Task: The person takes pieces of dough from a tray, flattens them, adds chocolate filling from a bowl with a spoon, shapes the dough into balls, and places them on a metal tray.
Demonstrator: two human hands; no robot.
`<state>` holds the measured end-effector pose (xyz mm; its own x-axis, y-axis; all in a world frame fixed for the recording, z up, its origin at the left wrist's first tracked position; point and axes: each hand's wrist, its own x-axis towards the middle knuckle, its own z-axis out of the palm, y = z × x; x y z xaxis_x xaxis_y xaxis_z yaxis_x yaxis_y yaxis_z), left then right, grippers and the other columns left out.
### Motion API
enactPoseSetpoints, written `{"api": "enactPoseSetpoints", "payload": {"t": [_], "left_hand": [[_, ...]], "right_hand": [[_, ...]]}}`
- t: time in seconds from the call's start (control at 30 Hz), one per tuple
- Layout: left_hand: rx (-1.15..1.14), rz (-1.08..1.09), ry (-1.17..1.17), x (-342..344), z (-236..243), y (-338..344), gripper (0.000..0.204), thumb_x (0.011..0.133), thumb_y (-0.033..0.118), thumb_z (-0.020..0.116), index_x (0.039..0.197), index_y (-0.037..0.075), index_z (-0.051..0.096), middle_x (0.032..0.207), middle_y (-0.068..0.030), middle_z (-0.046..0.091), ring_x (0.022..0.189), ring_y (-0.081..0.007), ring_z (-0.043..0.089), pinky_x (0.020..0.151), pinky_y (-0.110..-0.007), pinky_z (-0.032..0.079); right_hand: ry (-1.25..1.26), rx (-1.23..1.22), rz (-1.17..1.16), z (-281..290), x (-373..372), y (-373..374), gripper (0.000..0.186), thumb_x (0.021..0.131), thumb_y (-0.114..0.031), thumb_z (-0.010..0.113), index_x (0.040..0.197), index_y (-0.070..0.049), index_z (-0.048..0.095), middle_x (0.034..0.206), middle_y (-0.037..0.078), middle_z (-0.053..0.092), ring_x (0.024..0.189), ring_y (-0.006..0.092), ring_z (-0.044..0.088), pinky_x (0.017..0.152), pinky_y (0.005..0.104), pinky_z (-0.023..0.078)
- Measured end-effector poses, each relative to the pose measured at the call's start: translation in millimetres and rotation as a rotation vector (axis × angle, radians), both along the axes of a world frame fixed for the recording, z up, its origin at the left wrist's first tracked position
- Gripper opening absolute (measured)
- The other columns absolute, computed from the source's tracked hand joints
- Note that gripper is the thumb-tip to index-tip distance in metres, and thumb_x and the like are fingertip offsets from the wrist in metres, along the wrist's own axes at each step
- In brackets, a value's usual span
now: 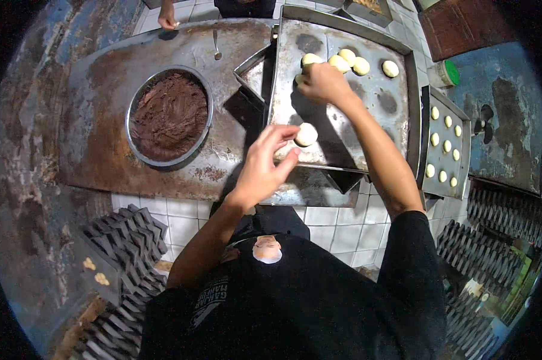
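Observation:
My left hand (266,161) is at the near left corner of a metal baking tray (361,108). Its thumb and fingers are apart and curved beside a round, pale dough ball (306,135); the fingertips are at the ball's left edge. Farther up the tray, my right hand (327,84) is closed, fingers bent down over a piece of pale dough (298,79) mostly hidden by the hand. Just beyond the knuckles sits another dough ball (311,59). A cluster of dough balls (346,57) lies to its right, and a single dough ball (390,69) sits farther right.
Left of the tray, a round metal bowl (210,114) of dark brown paste stands on the worn metal table (97,102). A spoon (216,45) lies beyond it. Another person's hand (168,17) shows at the far edge. A smaller tray (427,114) with several dough balls is at right.

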<state>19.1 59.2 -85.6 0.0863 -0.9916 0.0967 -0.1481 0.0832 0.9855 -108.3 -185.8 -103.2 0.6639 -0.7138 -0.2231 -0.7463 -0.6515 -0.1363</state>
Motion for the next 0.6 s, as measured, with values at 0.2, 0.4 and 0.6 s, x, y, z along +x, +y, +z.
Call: {"api": "enactPoseSetpoints", "payload": {"t": [0.2, 0.4, 0.6], "left_hand": [[0.263, 0.219, 0.831, 45, 14, -5, 0.056, 0.115, 0.043, 0.041, 0.147, -0.001, 0.050, 0.137, -0.0162, 0.062, 0.129, -0.0260, 0.061, 0.113, -0.042, 0.047], [0.247, 0.338, 0.740, 108, 20, 9, 0.039, 0.115, 0.043, 0.047, 0.115, 0.009, 0.065, 0.104, -0.0038, 0.061, 0.087, -0.0110, 0.060, 0.081, -0.028, 0.053], [0.108, 0.441, 0.637, 192, 21, 39, 0.042, 0.115, 0.044, 0.044, 0.106, 0.008, 0.065, 0.100, -0.0032, 0.058, 0.082, -0.0116, 0.057, 0.081, -0.030, 0.049]], "right_hand": [[-0.848, 1.032, -0.218, 56, -3, 79, 0.032, 0.097, -0.020, 0.072, 0.121, 0.000, 0.072, 0.100, 0.001, 0.072, 0.088, 0.0085, 0.066, 0.081, 0.0272, 0.056], [-1.243, 0.751, -0.423, 59, 104, 229, 0.026, 0.094, 0.002, 0.075, 0.119, 0.005, 0.068, 0.113, 0.010, 0.076, 0.102, 0.0146, 0.073, 0.092, 0.0298, 0.059], [-1.354, 0.551, -0.394, 50, 199, 277, 0.027, 0.090, 0.008, 0.074, 0.117, 0.005, 0.071, 0.117, 0.012, 0.073, 0.109, 0.0183, 0.073, 0.094, 0.0335, 0.062]]}}
